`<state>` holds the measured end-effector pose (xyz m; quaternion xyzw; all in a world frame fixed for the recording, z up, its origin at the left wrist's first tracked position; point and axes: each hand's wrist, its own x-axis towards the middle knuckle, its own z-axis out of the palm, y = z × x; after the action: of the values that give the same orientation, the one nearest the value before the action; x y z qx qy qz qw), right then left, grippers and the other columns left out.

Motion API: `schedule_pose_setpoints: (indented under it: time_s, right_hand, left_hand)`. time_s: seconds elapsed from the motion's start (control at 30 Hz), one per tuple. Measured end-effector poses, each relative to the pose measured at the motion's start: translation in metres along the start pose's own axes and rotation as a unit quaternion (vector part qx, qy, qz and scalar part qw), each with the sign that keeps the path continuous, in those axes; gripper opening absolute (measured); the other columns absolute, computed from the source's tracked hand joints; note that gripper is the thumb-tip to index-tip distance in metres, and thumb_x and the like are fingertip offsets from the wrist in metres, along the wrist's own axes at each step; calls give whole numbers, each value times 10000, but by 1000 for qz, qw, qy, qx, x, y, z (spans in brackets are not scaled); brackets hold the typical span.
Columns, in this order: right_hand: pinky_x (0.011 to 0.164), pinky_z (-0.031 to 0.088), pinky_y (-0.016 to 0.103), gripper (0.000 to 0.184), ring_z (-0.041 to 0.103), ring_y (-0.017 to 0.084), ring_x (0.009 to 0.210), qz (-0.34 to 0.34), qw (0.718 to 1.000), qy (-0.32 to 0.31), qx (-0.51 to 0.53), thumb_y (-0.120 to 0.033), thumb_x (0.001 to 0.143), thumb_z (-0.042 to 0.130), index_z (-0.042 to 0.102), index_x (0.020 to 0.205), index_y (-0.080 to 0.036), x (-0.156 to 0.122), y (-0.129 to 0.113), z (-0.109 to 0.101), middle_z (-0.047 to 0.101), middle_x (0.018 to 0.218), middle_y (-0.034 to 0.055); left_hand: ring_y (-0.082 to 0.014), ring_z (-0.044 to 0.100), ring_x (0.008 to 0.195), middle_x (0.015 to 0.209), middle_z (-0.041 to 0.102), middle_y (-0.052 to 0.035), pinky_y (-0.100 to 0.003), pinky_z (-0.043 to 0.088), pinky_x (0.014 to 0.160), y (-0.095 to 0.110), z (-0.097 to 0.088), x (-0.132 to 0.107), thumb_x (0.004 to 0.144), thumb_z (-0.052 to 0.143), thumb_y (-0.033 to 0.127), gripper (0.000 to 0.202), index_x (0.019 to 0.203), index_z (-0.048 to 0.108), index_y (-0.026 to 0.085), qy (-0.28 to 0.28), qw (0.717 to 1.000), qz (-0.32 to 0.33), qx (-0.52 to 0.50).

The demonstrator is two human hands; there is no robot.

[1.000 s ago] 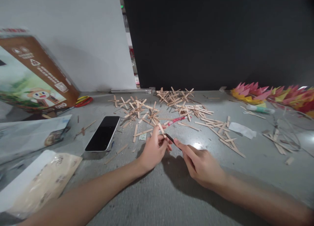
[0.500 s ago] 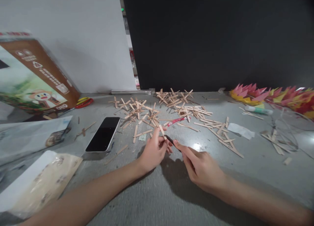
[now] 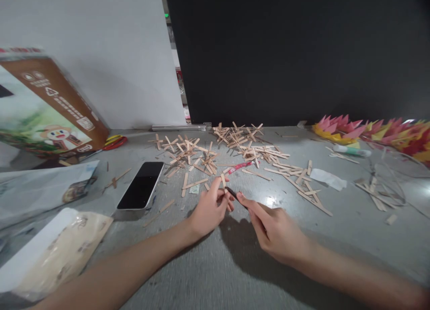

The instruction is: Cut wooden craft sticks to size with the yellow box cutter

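Note:
My left hand point(image 3: 208, 211) pinches a small wooden craft stick point(image 3: 223, 181) between thumb and fingers, its upper end poking up past the fingertips. From the other side, my right hand point(image 3: 273, 227) is closed round a slim dark tool point(image 3: 237, 198); whether it is a knife or a file I cannot tell. The tool's tip meets the stick's lower end at the left fingertips. Both hands are just above the grey table point(image 3: 188, 274). Beyond them lies a heap of craft sticks point(image 3: 188, 151), many joined in crosses, and a red plastic strip point(image 3: 240, 167).
To the left lie a phone point(image 3: 141, 185), a plastic packet point(image 3: 63, 254) and red-yellow scissors or pliers point(image 3: 115, 142) beside a printed box point(image 3: 50, 108). On the right are loose sticks point(image 3: 302, 180), a white paper scrap point(image 3: 328, 179), a glue tube point(image 3: 352, 151) and pink-yellow paper shapes point(image 3: 342, 128).
The stick's upper end has shifted slightly to the right and down, and shows more upright. The tool's tip stays against it, and both hands have barely moved.

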<state>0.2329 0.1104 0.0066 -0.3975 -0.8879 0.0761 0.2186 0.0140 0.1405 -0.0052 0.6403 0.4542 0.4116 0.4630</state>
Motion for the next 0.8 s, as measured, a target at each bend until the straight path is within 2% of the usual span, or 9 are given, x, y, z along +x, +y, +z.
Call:
schedule_pose_setpoints:
  time_s: [0.1, 0.27, 0.5, 0.67, 0.8]
  right_hand:
    - [627, 564, 282, 511, 755, 199, 684, 2, 1000, -4, 0, -167, 1022, 381, 461, 1527, -166, -1, 1, 1, 785, 1149, 151]
    - [609, 559, 287, 514, 760, 208, 673, -3, 1000, -1, -8, -176, 1022, 390, 465, 1530, -162, -1, 3, 2, 788, 1138, 155]
    - [670, 576, 293, 535, 775, 206, 762, 3, 1000, -13, 5, -157, 1016, 392, 439, 1548, -201, -2, 3, 1, 731, 1301, 152]
    - [605, 542, 275, 520, 751, 196, 680, -11, 1000, 0, -8, -162, 1017, 396, 469, 1532, -164, -1, 3, 0, 784, 1146, 151]
    - [607, 534, 267, 516, 741, 184, 662, -5, 1000, -7, -5, -170, 1027, 401, 461, 1540, -172, -1, 3, 1, 785, 1146, 147]
  left_hand:
    - [-163, 703, 630, 725, 702, 7, -270, 548, 644, 1, -1, -1, 1025, 516, 352, 255, 1224, 430, 219, -5, 1000, -1, 10]
    - [-172, 712, 611, 728, 699, 12, -287, 578, 636, -2, 1, -1, 1029, 518, 376, 299, 1241, 371, 223, -9, 999, -2, -45]
    - [-168, 706, 634, 721, 696, 3, -280, 562, 646, 0, -1, -1, 1028, 503, 359, 251, 1222, 453, 207, -6, 1000, -2, 9]
    - [-178, 720, 589, 706, 701, 10, -285, 570, 628, 1, 2, -4, 1021, 517, 389, 315, 1255, 398, 215, -2, 999, -9, -39]
    - [-173, 712, 600, 706, 714, 3, -274, 560, 626, 1, 2, -4, 1009, 520, 355, 252, 1214, 465, 220, 6, 1000, -8, 11]
